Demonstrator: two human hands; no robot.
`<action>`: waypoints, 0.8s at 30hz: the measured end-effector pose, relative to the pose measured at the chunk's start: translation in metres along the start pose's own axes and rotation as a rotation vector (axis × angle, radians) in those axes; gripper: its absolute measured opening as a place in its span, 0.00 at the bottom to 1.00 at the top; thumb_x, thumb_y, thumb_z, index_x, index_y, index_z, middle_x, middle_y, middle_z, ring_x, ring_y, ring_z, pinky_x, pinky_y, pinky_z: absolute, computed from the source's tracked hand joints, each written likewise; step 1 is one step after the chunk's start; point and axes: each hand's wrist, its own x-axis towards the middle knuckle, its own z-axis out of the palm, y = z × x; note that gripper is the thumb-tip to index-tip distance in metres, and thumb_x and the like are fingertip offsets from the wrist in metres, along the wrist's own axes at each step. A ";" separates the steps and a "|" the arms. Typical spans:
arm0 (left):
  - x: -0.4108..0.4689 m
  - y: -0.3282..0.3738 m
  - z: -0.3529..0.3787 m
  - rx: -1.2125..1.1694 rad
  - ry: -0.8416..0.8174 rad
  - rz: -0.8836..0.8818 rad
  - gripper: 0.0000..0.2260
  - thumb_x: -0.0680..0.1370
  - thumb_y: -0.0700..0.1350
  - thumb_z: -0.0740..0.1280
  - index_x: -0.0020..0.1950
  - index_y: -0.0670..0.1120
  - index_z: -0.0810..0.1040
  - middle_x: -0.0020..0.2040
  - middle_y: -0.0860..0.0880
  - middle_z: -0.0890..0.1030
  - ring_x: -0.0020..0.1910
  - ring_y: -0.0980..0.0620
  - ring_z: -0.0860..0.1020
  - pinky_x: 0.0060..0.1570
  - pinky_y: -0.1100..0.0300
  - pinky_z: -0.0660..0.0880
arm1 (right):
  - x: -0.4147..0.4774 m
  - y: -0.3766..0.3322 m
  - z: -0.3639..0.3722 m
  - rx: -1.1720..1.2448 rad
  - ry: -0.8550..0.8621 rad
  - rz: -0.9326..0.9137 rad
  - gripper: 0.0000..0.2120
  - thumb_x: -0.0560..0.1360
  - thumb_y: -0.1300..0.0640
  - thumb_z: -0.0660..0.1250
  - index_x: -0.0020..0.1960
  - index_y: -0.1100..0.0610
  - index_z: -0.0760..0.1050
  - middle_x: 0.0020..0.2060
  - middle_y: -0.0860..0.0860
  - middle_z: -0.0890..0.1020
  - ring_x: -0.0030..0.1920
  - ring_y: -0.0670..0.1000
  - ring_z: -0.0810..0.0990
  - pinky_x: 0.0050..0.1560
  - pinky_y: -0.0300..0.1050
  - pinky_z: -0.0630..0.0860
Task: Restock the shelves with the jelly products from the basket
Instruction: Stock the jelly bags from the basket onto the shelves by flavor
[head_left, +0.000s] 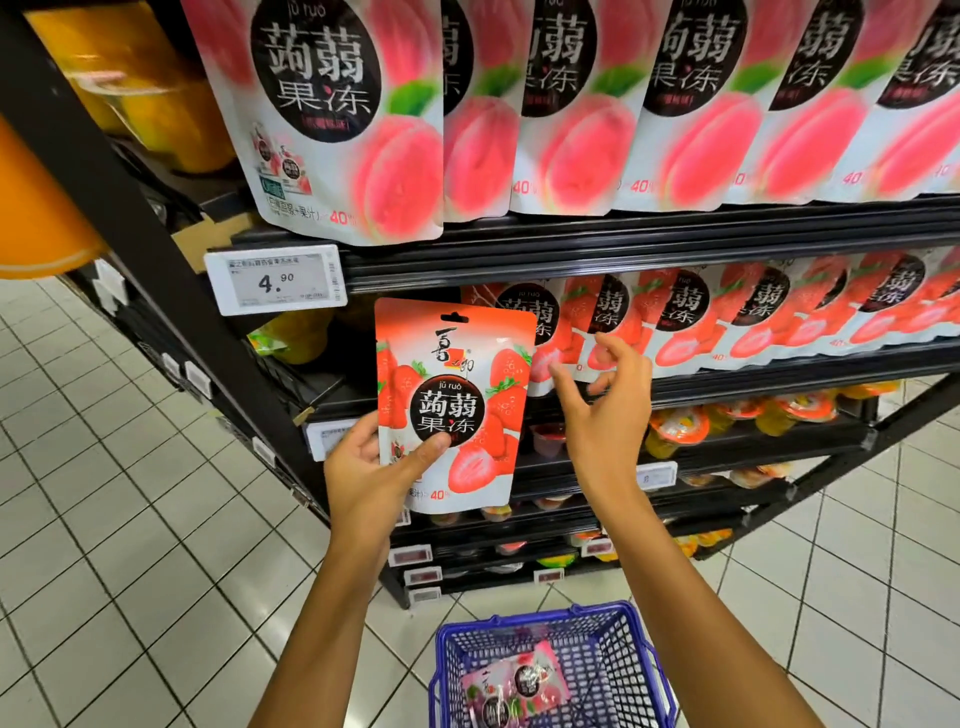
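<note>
From the head camera, the left hand (374, 467) pinches a strawberry jelly pouch (457, 405) by its lower left corner, thumb on the front and fingers behind. It holds the pouch upright in front of the shelf (779, 375), where a matching row of pouches (727, 322) stands. The right hand (608, 405) holds nothing, its fingers loosely spread just beside that row. More pouches (514, 680) lie in the blue basket (540, 617) on the floor. The pouch looks light, soft and glossy, so it is likely to flop and slip. A grip on both side seams should steady it.
</note>
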 end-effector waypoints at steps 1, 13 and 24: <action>0.000 0.001 0.002 0.005 -0.008 0.004 0.21 0.58 0.51 0.80 0.50 0.55 0.83 0.46 0.51 0.87 0.44 0.51 0.86 0.34 0.60 0.80 | -0.004 -0.006 -0.004 0.064 -0.009 0.010 0.16 0.76 0.47 0.70 0.61 0.51 0.73 0.46 0.45 0.75 0.39 0.47 0.74 0.44 0.38 0.72; 0.015 0.015 0.021 -0.021 -0.049 0.113 0.22 0.70 0.47 0.75 0.62 0.51 0.76 0.55 0.52 0.84 0.55 0.55 0.82 0.48 0.65 0.79 | -0.013 -0.031 0.002 0.446 -0.550 0.120 0.12 0.73 0.66 0.72 0.51 0.52 0.79 0.43 0.48 0.87 0.46 0.48 0.86 0.45 0.41 0.82; 0.008 0.012 0.029 0.376 -0.088 0.242 0.24 0.78 0.42 0.68 0.72 0.57 0.67 0.74 0.59 0.66 0.72 0.63 0.63 0.73 0.56 0.64 | 0.009 -0.053 0.043 0.368 -0.379 0.064 0.11 0.76 0.68 0.67 0.47 0.52 0.78 0.39 0.45 0.84 0.43 0.44 0.83 0.45 0.42 0.80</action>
